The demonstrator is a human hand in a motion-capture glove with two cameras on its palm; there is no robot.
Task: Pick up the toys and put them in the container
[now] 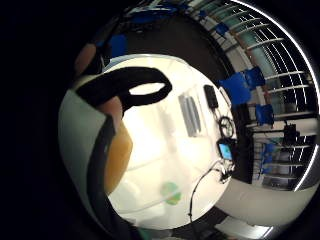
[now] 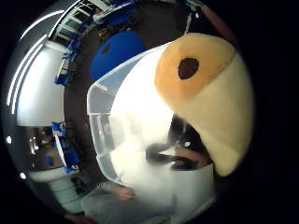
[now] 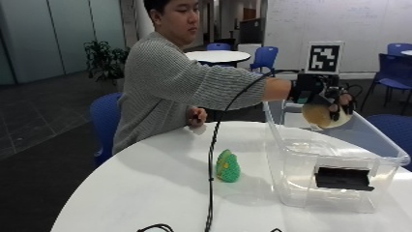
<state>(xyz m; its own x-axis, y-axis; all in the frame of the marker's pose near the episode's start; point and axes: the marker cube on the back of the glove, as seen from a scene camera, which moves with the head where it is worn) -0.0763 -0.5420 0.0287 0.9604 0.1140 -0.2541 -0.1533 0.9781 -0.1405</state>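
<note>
In the outside view my gloved right hand [image 3: 325, 101] grips a cream and tan plush toy [image 3: 323, 117] in the air over the clear plastic container [image 3: 334, 159]. The same plush toy [image 2: 210, 93], with a dark eye spot, fills the thumb side palm view, and the container's rim [image 2: 100, 107] lies below it. A tan edge of the plush toy [image 1: 117, 155] shows beside the palm in the little finger side view. A green toy [image 3: 227, 166] sits on the white round table [image 3: 148, 188], left of the container. The green toy [image 1: 171, 193] also appears far below.
A black cable [image 3: 211, 164] hangs from my arm across the table to its front edge. The person's bare left hand [image 3: 196, 116] rests at the table's far edge. Blue chairs [image 3: 103, 121] stand around the table. A black label [image 3: 342, 178] sits on the container's front.
</note>
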